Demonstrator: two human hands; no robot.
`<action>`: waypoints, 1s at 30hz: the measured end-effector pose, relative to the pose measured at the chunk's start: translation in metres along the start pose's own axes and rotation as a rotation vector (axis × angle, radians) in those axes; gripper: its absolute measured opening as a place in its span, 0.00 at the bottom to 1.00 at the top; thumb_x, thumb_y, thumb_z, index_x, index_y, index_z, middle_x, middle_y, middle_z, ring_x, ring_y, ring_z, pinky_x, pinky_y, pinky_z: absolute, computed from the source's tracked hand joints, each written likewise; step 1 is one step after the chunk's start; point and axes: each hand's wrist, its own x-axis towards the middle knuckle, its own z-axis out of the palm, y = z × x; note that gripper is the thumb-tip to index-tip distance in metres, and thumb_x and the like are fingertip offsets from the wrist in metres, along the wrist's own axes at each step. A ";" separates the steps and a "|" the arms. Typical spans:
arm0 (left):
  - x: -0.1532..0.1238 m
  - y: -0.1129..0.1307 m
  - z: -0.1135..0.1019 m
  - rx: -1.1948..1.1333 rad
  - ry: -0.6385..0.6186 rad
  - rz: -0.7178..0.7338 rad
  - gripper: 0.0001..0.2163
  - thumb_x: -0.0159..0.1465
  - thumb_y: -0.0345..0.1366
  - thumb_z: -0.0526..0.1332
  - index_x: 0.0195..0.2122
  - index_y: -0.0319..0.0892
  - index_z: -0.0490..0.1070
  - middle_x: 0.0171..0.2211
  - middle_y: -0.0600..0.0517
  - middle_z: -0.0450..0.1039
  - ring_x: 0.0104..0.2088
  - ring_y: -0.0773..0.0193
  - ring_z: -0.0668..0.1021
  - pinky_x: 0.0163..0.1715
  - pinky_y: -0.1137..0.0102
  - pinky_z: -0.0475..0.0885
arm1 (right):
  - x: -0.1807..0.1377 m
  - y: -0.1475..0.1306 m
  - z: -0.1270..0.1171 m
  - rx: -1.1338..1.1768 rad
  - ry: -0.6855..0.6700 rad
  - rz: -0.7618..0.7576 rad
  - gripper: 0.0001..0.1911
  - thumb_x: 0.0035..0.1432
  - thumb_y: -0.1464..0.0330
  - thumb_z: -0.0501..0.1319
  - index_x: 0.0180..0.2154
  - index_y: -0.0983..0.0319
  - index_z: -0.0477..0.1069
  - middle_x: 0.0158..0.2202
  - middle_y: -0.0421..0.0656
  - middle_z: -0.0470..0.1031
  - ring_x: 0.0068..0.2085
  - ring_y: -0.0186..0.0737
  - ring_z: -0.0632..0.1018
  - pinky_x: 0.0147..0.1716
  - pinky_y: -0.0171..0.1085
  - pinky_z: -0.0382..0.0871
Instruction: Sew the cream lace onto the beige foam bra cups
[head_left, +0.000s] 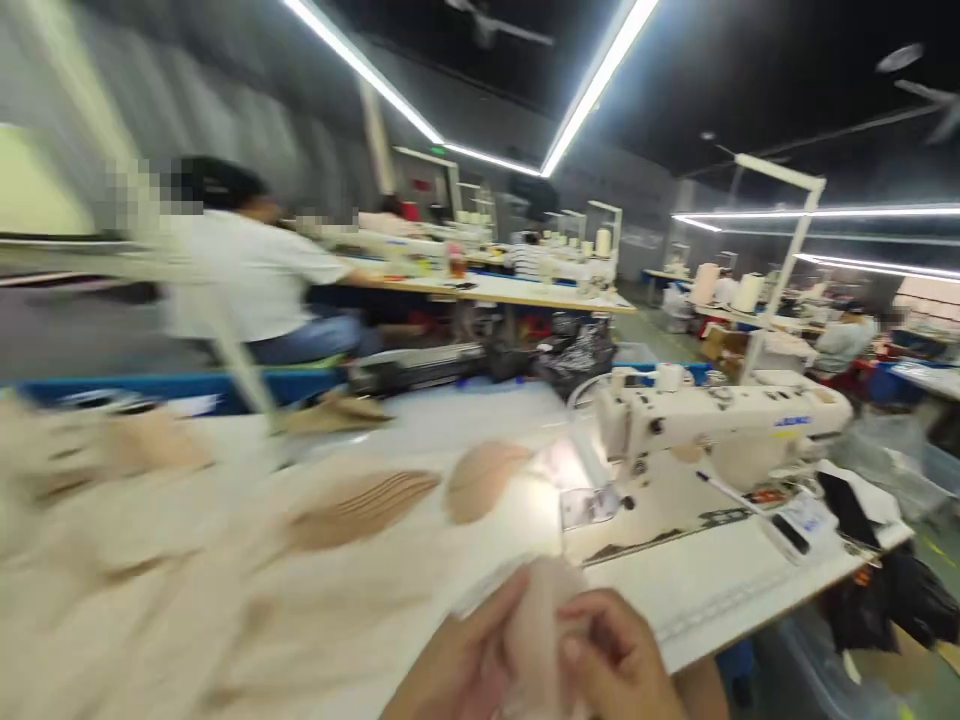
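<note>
A pale piece of cloth (547, 615) is held up at the near edge of the desk (720, 585), between the person's two hands. The left hand (469, 645) has it pinched, thumb along its upper side; the right hand (619, 650) grips its other side with curled fingers, thumb and fingertips close together. Blur hides the exact fold. A cream cloth heap (135, 590) covers the desk's left end. Farther in, toward the far edge, lie a brown leaf-shaped piece (367, 510) with dark lines and, just beside it, a rounded tan piece (484, 482). The sewing machine (727, 415) stands right of them, its lamp lit; a black phone (847, 508) lies near the desk's right corner. Black bags (574, 350) sit beyond the far edge. Past them, a co-worker in a white shirt (251, 265) sits at the left, under strip lights (600, 85).
</note>
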 end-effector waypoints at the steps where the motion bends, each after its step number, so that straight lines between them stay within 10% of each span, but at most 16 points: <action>1: -0.002 -0.002 -0.006 -0.036 -0.029 0.013 0.20 0.54 0.31 0.79 0.47 0.37 0.79 0.49 0.43 0.79 0.48 0.51 0.81 0.47 0.63 0.79 | 0.002 0.003 -0.004 0.042 0.020 0.014 0.24 0.55 0.47 0.71 0.47 0.56 0.82 0.46 0.45 0.83 0.49 0.51 0.80 0.50 0.44 0.76; 9: 0.006 -0.016 -0.006 -0.056 -0.105 0.023 0.20 0.52 0.46 0.80 0.38 0.36 0.82 0.43 0.41 0.83 0.44 0.52 0.82 0.38 0.70 0.78 | 0.008 0.016 -0.011 0.197 0.214 0.163 0.32 0.50 0.51 0.76 0.55 0.55 0.79 0.55 0.46 0.80 0.58 0.55 0.76 0.61 0.50 0.67; 30: 0.017 -0.019 0.007 -0.022 -0.087 -0.006 0.22 0.49 0.41 0.81 0.41 0.34 0.82 0.40 0.39 0.84 0.44 0.45 0.84 0.39 0.63 0.80 | 0.013 0.006 -0.004 0.353 0.214 0.217 0.36 0.51 0.53 0.77 0.58 0.56 0.72 0.45 0.45 0.82 0.46 0.50 0.82 0.46 0.43 0.77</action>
